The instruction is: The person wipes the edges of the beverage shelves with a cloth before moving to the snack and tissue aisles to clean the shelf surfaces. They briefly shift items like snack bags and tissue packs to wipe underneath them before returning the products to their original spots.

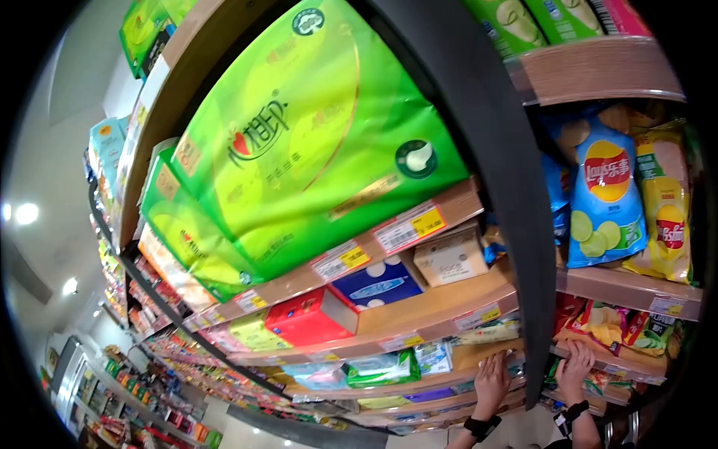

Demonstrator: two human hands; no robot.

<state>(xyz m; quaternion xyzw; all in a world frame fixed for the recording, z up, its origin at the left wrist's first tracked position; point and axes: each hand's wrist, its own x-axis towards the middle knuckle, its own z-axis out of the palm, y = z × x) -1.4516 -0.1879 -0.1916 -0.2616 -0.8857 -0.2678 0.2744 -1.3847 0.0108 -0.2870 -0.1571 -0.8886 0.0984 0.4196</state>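
Observation:
Low at the right, my left hand [493, 380] reaches over a lower shelf [460, 382], its fingers apart near the shelf's front edge. On the other side of a dark upright post [516, 187], my right hand [574, 365] lies at the edge of a snack shelf [598, 362], fingers spread. I can make out nothing held in either hand. Both wrists wear black bands. Snack bags [606, 325] stand just above my right hand. White and green packs [434, 358] lie left of my left hand.
Large green tissue packs [314, 142] fill the shelf above. Below them stand a red box [310, 318], a blue box [378, 284] and a beige box [449, 258]. Blue [607, 187] and yellow [666, 202] chip bags stand at the right. More shelves recede to the left.

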